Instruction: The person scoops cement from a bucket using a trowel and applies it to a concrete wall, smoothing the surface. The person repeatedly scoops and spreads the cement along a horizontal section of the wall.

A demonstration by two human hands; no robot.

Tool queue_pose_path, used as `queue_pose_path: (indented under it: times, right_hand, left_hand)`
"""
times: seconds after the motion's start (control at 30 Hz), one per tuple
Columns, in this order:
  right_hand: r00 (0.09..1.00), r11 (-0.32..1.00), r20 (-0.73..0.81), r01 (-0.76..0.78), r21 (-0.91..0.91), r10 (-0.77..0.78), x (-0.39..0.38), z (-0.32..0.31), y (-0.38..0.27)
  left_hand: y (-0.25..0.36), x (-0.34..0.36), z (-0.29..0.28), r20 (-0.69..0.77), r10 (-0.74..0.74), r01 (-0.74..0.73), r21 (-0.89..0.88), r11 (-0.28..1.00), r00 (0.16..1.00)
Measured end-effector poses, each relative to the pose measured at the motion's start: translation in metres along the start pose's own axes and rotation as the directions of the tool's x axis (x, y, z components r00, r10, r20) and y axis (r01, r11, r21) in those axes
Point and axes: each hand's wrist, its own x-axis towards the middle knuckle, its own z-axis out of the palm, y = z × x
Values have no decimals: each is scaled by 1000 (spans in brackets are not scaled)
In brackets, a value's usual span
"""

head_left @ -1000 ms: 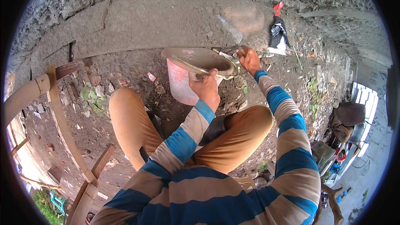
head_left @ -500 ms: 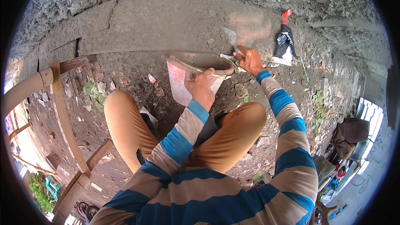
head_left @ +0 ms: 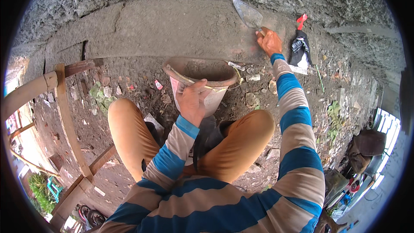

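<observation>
My right hand (head_left: 269,42) is closed round the handle of a pointed trowel (head_left: 249,14), whose grey blade lies against or just over the mortar-covered wall strip (head_left: 172,26). In front of my knees stands a worn, pale reddish bucket (head_left: 211,101), its mouth tilted up and its inside coated with grey-brown mortar. My left hand (head_left: 192,102) grips the near rim of the bucket, with the thumb and fingers over the edge. A thin wire handle droops along that rim. How much mortar lies in the bucket is hard to tell.
Right of the trowel, a black cloth or bag (head_left: 299,48) with a red strip rests at the wall's foot. Wooden framing (head_left: 64,116) stands at the left. Rubble and leaves litter the dirt floor (head_left: 142,90). Assorted objects (head_left: 362,151) are piled at the far right.
My right hand has moved up and right with the trowel, from beside the bucket's rim to the wall strip. My left hand has shifted left and the bucket's mouth has tipped a little toward me.
</observation>
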Motion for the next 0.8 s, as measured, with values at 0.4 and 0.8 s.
queue_pose_path:
  times: [0.4,0.8]
  right_hand:
    - [895,935,271,343,87,-354,7,-2,-45]
    - [797,833,260,548,67,-545,-70,-41,-70]
  left_hand:
    - [14,-1,6,18,-6,5,62,998,1000]
    - [15,1,6,-33,-11,12,43,999,999]
